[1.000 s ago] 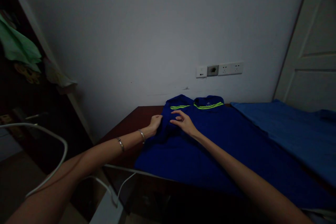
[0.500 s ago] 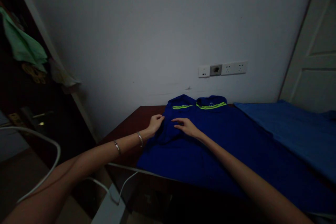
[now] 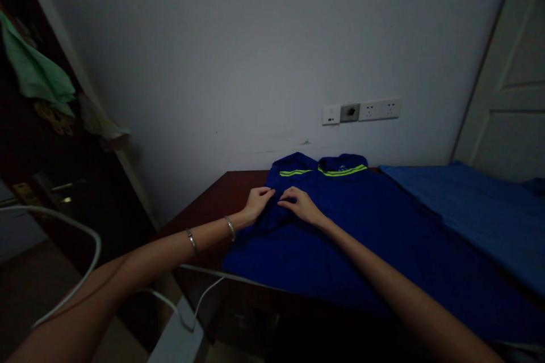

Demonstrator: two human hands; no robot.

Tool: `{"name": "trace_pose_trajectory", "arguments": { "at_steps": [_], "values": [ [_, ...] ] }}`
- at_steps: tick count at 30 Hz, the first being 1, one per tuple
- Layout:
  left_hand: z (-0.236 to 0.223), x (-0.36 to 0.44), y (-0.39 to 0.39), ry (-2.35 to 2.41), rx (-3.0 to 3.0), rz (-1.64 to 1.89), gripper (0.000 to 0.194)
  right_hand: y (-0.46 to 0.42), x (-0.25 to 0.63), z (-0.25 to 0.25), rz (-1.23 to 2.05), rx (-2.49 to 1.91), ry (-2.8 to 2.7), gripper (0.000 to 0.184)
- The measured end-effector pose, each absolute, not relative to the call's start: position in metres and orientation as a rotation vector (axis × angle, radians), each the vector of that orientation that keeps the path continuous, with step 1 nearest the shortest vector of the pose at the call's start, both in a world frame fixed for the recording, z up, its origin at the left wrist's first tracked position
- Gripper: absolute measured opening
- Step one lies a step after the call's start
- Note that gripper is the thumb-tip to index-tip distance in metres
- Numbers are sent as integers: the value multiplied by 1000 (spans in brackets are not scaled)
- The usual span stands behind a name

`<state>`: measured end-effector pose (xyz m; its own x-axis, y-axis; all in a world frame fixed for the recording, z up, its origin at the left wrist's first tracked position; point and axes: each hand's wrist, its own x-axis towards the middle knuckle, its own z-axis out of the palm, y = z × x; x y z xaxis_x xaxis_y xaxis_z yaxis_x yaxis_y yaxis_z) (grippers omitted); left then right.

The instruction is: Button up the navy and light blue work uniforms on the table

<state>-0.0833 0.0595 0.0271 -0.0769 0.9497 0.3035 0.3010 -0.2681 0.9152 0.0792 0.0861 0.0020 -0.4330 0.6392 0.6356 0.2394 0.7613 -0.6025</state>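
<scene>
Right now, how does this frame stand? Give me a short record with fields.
left hand: appears to pinch the blue shirt near its left edge
right hand: curled over the shirt, close to the left hand; grip unclear
shirt: yellow-green stripes, spread on a reddish-brown table
right of shirt: lighter blue cloth
wall: row of sockets

On the table (image 3: pixel 223 188) lies the shirt (image 3: pixel 361 227), and to its right — the cloth (image 3: pixel 481 204). My left hand (image 3: pixel 256 202) and right hand (image 3: pixel 301 206) are side by side at the shirt's left part. Behind the table is the wall (image 3: pixel 213 68), with sockets (image 3: pixel 378 109) on it.
</scene>
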Motion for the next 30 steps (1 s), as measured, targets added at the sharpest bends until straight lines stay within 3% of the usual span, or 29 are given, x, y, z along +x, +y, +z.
{"name": "trace_pose_trajectory", "arguments": {
  "at_steps": [13,30],
  "values": [
    [17,-87,59,1330,1510,1255,28,81,85,-5,663,-646,-1904,16],
    [17,-83,41,1224,1538,1165,27,91,91,-11,897,-634,-1731,28]
  ]
}}
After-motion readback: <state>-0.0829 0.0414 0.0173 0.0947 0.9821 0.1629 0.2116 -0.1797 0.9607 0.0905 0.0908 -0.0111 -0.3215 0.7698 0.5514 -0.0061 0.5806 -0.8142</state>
